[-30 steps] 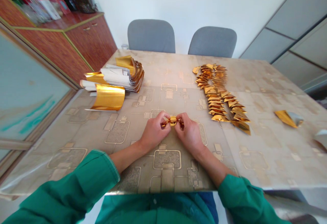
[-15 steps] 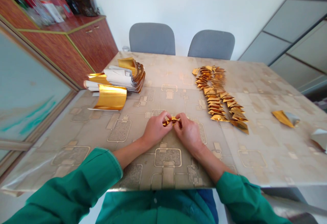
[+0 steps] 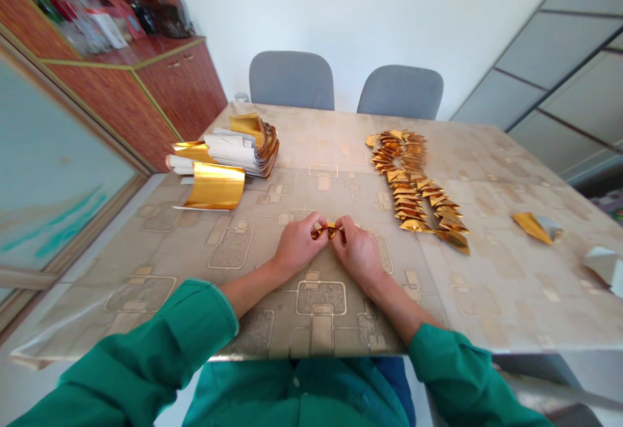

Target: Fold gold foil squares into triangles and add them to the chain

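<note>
Close together over the middle of the table, both my hands pinch a small piece of folded gold foil paper (image 3: 331, 231). My left hand (image 3: 302, 243) grips its left end between thumb and fingers. On the other end, the fingers of my right hand (image 3: 359, 253) are closed too. Much of the folded piece is hidden behind my fingertips. Right of my hands lie rows of folded gold paper pieces (image 3: 409, 196), standing side by side. To the left is a stack of gold and white paper sheets (image 3: 233, 151), with a curled gold sheet (image 3: 217, 185) in front.
A patterned cloth (image 3: 272, 304) covers the table. At the right lie a loose gold folded paper (image 3: 533, 227) and a white-grey paper piece (image 3: 606, 270). Two grey chairs (image 3: 292, 80) stand behind the table, and a wooden cabinet (image 3: 160, 86) with bottles is at the left.
The whole view has shifted slightly. My hands stay in nearly the same place, still pinching the folded gold paper, whose shape has hardly altered.
</note>
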Motion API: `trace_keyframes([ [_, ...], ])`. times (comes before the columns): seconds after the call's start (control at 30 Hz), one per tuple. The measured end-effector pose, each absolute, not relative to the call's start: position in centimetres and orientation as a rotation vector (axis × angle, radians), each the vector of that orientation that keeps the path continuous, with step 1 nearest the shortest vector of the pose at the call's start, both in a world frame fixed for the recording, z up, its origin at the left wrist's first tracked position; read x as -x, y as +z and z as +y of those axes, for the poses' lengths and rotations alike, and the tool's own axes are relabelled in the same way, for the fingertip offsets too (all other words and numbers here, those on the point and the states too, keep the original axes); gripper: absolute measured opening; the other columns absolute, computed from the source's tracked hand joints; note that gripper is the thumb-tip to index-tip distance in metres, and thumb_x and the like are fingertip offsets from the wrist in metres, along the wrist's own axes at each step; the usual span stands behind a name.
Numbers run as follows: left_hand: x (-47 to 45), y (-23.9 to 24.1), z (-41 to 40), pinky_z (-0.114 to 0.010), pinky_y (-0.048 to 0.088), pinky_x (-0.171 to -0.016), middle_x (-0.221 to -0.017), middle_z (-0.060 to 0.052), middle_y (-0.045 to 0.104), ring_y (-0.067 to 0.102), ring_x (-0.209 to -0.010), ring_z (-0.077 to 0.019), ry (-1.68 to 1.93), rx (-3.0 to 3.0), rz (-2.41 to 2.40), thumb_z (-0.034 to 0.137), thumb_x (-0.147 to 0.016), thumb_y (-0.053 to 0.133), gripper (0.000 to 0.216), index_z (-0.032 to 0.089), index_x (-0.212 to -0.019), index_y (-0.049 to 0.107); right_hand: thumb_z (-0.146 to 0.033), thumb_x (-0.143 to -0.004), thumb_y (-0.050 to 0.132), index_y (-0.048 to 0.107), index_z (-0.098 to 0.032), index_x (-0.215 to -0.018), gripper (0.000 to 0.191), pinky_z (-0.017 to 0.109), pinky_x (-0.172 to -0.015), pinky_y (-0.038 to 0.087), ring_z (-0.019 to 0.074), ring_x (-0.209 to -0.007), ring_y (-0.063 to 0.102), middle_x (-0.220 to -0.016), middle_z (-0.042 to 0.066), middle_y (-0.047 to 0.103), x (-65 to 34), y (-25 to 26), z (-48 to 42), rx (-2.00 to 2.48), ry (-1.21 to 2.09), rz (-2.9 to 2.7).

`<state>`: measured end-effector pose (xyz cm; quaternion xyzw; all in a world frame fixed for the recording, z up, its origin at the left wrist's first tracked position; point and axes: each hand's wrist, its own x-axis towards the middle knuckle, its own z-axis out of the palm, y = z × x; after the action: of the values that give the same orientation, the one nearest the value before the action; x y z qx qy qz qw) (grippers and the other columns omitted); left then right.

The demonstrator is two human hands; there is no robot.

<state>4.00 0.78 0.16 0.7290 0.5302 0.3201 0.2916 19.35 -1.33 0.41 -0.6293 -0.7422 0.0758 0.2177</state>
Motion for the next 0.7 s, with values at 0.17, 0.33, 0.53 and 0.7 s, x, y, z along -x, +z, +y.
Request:
trace_keyframes([
  [0.17,-3.8,0.0,0.7,-0.020,0.037,-0.051,-0.057,0.005,0.062,0.054,-0.045,-0.0105,0.856,-1.916,1.365,0.025,-0.086,0.058,0.016,0.019,-0.099,0.066,-0.019,-0.090,0.046,0.057,-0.019,-0.098,0.014,0.025,-0.054,0.027,0.0162,-0.058,0.061,-0.072,0.003,0.070,-19.8,0.5,-1.1,1.755,0.238,-2.017],
  [0.33,-3.3,-0.1,0.6,-0.019,0.042,-0.047,-0.058,0.005,0.063,0.056,-0.043,-0.0103,0.936,-1.766,1.224,0.038,-0.091,0.052,0.036,0.017,-0.119,0.060,-0.023,-0.092,0.041,0.057,-0.020,-0.097,0.016,0.025,-0.056,0.031,0.0164,-0.059,0.059,-0.074,0.003,0.068,-22.0,1.0,-0.7,1.712,0.310,-1.885],
  [0.53,-3.0,-0.2,0.9,-0.017,0.044,-0.042,-0.062,0.003,0.063,0.059,-0.044,-0.0098,0.954,-1.565,1.159,0.039,-0.090,0.049,0.038,0.015,-0.118,0.060,-0.023,-0.090,0.037,0.053,-0.021,-0.092,0.016,0.028,-0.066,0.041,0.0179,-0.072,0.060,-0.082,0.005,0.066,-25.6,1.4,-1.2,1.557,0.380,-1.757],
  [0.7,-3.0,-0.3,1.0,-0.017,0.045,-0.044,-0.062,0.003,0.063,0.058,-0.044,-0.0086,0.956,-1.569,1.124,0.035,-0.089,0.049,0.034,0.015,-0.114,0.061,-0.034,-0.086,0.047,0.054,-0.021,-0.094,0.017,0.029,-0.064,0.044,0.0194,-0.070,0.062,-0.082,0.005,0.068,-30.2,1.0,-4.2,1.711,0.409,-1.594],
])
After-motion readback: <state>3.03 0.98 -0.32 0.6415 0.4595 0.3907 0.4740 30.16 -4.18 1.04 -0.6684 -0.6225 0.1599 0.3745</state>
